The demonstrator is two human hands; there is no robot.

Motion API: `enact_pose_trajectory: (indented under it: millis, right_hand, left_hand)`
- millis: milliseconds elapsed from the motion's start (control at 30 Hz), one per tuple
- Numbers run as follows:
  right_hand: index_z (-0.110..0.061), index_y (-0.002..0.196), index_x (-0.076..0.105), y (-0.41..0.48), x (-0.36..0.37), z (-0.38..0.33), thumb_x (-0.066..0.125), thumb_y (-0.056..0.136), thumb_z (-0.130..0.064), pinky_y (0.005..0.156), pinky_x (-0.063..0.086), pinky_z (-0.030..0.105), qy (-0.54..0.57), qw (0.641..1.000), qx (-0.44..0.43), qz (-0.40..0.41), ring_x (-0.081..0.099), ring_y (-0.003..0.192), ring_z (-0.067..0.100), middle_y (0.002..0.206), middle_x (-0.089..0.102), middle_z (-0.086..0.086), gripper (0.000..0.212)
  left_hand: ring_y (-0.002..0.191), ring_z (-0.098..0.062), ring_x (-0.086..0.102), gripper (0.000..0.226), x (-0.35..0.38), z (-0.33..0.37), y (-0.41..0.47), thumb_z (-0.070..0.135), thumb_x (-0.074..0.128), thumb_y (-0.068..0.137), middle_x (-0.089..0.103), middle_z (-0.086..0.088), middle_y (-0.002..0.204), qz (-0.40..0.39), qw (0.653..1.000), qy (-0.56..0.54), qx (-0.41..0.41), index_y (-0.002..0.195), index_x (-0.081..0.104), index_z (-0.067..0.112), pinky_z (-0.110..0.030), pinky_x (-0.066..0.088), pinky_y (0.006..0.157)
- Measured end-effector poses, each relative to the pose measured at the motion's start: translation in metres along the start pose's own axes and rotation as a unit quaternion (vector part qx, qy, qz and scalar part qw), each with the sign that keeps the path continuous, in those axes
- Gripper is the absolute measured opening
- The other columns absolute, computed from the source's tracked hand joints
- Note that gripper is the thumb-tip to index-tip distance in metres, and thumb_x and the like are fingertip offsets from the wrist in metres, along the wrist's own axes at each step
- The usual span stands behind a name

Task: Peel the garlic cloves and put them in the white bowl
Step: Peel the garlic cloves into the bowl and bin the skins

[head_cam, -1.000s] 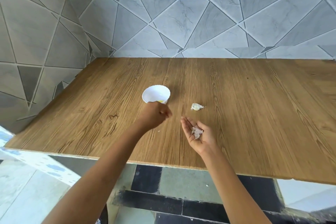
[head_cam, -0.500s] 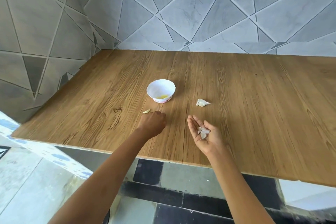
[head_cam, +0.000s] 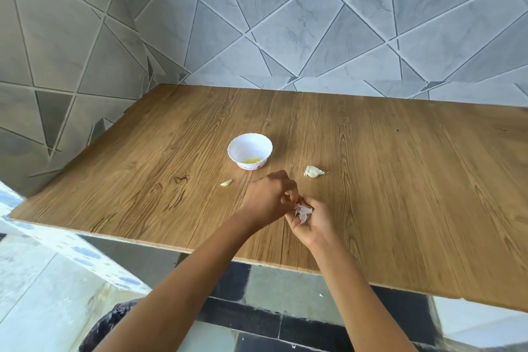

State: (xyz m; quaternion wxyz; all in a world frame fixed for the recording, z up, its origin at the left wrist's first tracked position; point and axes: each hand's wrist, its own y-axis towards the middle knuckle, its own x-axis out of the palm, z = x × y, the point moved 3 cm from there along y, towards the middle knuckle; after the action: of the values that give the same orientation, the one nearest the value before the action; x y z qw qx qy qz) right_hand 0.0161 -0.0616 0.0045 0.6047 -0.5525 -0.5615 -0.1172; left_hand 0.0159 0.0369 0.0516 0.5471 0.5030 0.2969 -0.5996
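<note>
A small white bowl [head_cam: 250,154] stands on the wooden table [head_cam: 400,180] with pale yellow peeled garlic in its bottom. A peeled clove [head_cam: 226,182] lies on the table to the bowl's front left. An unpeeled garlic piece [head_cam: 313,172] lies to the bowl's front right. My right hand [head_cam: 313,221] cups white papery garlic skins [head_cam: 302,211] over the table's front part. My left hand [head_cam: 268,197] meets it from the left, its fingertips pinching at the skins. Whether a clove sits inside the skins is hidden.
Grey tiled walls close the table off at the back and left. The table's front edge [head_cam: 200,250] runs just under my forearms, with a dark tiled floor below. A pale patterned surface [head_cam: 43,237] lies at the lower left.
My left hand left the bowl, a peeled clove now lies on the table, and the hand has swung right to meet my right hand at the skins. My right hand's fingers have curled.
</note>
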Motion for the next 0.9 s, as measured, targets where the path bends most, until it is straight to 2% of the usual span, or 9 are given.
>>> enact_pose_trajectory:
  millis: [167,300,400,467,533,700,767,833,900]
  right_hand:
    - [0.005,0.090,0.059,0.015,0.004,0.011,0.034,0.101,-0.017,0.060,0.058,0.030,-0.038,0.999,0.004,0.001,0.070,0.064,0.026,0.074,0.070,0.018,0.036]
    - [0.007,0.091,0.062,0.021,0.017,0.027,0.032,0.102,-0.019,0.065,0.058,0.035,-0.063,0.997,0.035,-0.025,0.071,0.068,0.028,0.082,0.071,0.021,0.041]
    - [0.010,0.097,0.061,0.025,0.031,0.051,0.032,0.102,-0.021,0.071,0.056,0.038,-0.091,0.991,0.089,-0.051,0.071,0.073,0.031,0.088,0.069,0.025,0.043]
    - [0.010,0.096,0.060,0.029,0.039,0.075,0.033,0.101,-0.020,0.074,0.055,0.038,-0.129,0.981,0.126,-0.066,0.071,0.071,0.031,0.086,0.069,0.025,0.042]
    - [0.010,0.095,0.060,0.029,0.046,0.108,0.033,0.101,-0.019,0.074,0.054,0.037,-0.174,0.965,0.175,-0.084,0.071,0.069,0.030,0.084,0.069,0.025,0.040]
    - [0.009,0.097,0.060,0.024,0.057,0.208,0.032,0.102,-0.017,0.067,0.058,0.034,-0.243,0.918,0.285,-0.133,0.071,0.071,0.030,0.084,0.070,0.023,0.039]
    - [0.009,0.096,0.060,0.019,0.059,0.254,0.032,0.101,-0.015,0.068,0.058,0.035,-0.261,0.898,0.326,-0.142,0.071,0.071,0.030,0.085,0.070,0.023,0.038]
    - [0.011,0.090,0.064,0.018,0.059,0.295,0.033,0.100,-0.014,0.071,0.056,0.037,-0.263,0.885,0.354,-0.148,0.071,0.072,0.031,0.086,0.069,0.025,0.041]
    - [0.011,0.085,0.068,0.024,0.058,0.335,0.033,0.100,-0.013,0.072,0.056,0.038,-0.267,0.877,0.369,-0.153,0.071,0.073,0.031,0.087,0.069,0.025,0.045]
  left_hand:
    - [0.073,-0.004,0.053,0.021,-0.008,-0.019,-0.009,0.018,0.062,0.083,0.061,0.011,0.093,0.003,0.995,-0.086,-0.048,0.094,0.073,0.031,-0.026,0.048,0.065]
    - [0.070,0.004,0.056,0.024,-0.026,-0.041,-0.032,0.000,0.061,0.081,0.063,0.014,0.082,0.092,0.967,-0.206,-0.120,0.088,0.075,0.019,-0.010,0.044,0.067]
    - [0.076,0.005,0.060,0.021,-0.035,-0.066,-0.065,0.004,0.065,0.085,0.070,0.011,0.087,0.175,0.909,-0.304,-0.224,0.088,0.072,0.023,-0.010,0.046,0.072]
    - [0.079,-0.005,0.062,0.028,-0.039,-0.082,-0.095,-0.001,0.060,0.087,0.069,0.008,0.087,0.227,0.850,-0.375,-0.293,0.091,0.068,0.026,-0.021,0.050,0.076]
    - [0.082,-0.010,0.062,0.030,-0.045,-0.095,-0.133,-0.006,0.055,0.088,0.068,0.001,0.090,0.275,0.790,-0.421,-0.352,0.097,0.066,0.020,-0.024,0.052,0.078]
    - [0.087,-0.011,0.064,0.023,-0.058,-0.123,-0.235,-0.003,0.059,0.087,0.070,-0.006,0.100,0.392,0.714,-0.367,-0.448,0.105,0.067,0.009,-0.014,0.050,0.077]
    - [0.081,-0.003,0.065,0.022,-0.063,-0.134,-0.281,-0.005,0.060,0.086,0.070,-0.005,0.097,0.435,0.678,-0.340,-0.485,0.103,0.068,0.006,-0.009,0.048,0.073]
    - [0.076,0.003,0.065,0.021,-0.065,-0.147,-0.320,-0.004,0.063,0.084,0.071,0.000,0.094,0.454,0.656,-0.315,-0.514,0.099,0.070,0.008,-0.012,0.049,0.074]
    - [0.083,-0.003,0.068,0.022,-0.065,-0.166,-0.353,0.000,0.065,0.083,0.073,0.005,0.094,0.461,0.639,-0.290,-0.544,0.092,0.072,0.019,-0.021,0.051,0.081]
